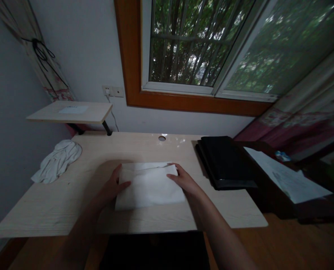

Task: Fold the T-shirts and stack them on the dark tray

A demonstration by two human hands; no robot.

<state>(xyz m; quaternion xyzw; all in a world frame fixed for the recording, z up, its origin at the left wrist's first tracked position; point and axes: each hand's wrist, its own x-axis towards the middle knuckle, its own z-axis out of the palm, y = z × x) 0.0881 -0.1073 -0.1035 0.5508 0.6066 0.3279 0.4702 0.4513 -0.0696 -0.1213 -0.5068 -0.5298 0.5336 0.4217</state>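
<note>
Several white paper sheets [151,187] are held together above the front middle of the pale wooden desk [223,210]. One sheet's upper edge sticks out a little unevenly behind the front one. My left hand [116,186] grips the left edge, thumb across the front and fingers behind. At the upper right corner, my right hand [184,179] pinches the paper in the same way, its fingers mostly hidden behind it. I cannot tell whether the lower edge rests on the desk.
A crumpled white cloth [58,159] lies at the desk's left. Behind it stands a small raised shelf [96,112]. Black folders [223,161] are stacked at the right. Beyond them, a printed sheet [285,174] lies on dark furniture. A round cable hole [161,138] is near the back edge.
</note>
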